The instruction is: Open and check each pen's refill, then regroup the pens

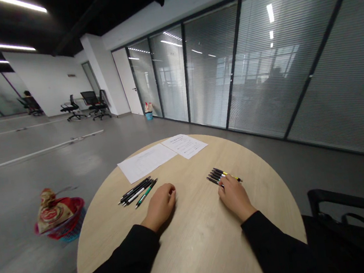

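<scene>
Resting left hand (160, 207) beside pens (138, 192), right (236, 197) on others (217, 176)

pale wood-grain table (201, 246), black pens (135, 189), a green-and-black pen (145, 193), a yellow-and-black pen (231, 177), black sleeves (118, 261)

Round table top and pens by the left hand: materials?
The round table top looks like pale wood veneer or laminate: matte, with fine straight grain; the look can't settle which. The pens look like glossy plastic, judging by sharp highlights on their barrels; their small size leaves that open.
</scene>
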{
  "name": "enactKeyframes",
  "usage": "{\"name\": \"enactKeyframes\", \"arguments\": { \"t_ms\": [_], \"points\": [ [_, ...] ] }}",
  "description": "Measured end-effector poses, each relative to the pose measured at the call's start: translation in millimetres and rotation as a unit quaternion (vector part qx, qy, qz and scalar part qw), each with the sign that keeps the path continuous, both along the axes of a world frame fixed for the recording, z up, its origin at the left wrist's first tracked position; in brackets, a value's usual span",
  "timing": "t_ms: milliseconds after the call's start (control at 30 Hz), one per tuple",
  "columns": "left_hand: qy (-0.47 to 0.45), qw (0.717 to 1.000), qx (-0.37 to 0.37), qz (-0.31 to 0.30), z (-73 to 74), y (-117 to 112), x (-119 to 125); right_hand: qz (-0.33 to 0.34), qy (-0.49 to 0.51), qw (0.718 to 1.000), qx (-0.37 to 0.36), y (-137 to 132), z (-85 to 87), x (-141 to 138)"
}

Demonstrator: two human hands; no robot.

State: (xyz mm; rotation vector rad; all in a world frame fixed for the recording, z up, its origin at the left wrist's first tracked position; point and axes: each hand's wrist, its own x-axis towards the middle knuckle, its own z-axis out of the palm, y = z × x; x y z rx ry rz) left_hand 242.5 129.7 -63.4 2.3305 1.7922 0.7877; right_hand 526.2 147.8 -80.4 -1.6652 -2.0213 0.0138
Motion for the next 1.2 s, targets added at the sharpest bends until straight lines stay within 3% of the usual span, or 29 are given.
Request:
{"name": "enactKeyframes", "arguments": {
  "t_ms": [233, 400, 800, 1067, 1200],
  "points": [
    [0.211, 0.965, 0.056, 0.143, -2.2, 11, -32, 0.143, 0.037, 0.989, -0.015, -9, 0.0, -14],
    [0.249, 0.949, 0.031, 0.192, -3.6, 16, -44, 0.181, 0.053, 0.982, -0.020, -10, -2.0, -15],
    [0.258, 0.943, 0.037, 0.208, -1.0, 18, -53, 0.195, 0.059, 0.979, -0.023, -8, -4.8, -16],
    [0.264, 0.943, -0.018, 0.202, 0.4, 19, -57, 0.188, 0.063, 0.980, -0.021, -9, -4.8, -17],
    [0.221, 0.958, -0.021, 0.181, -0.8, 18, -54, 0.195, 0.074, 0.978, -0.025, -10, -4.1, -18]
  ]
}}
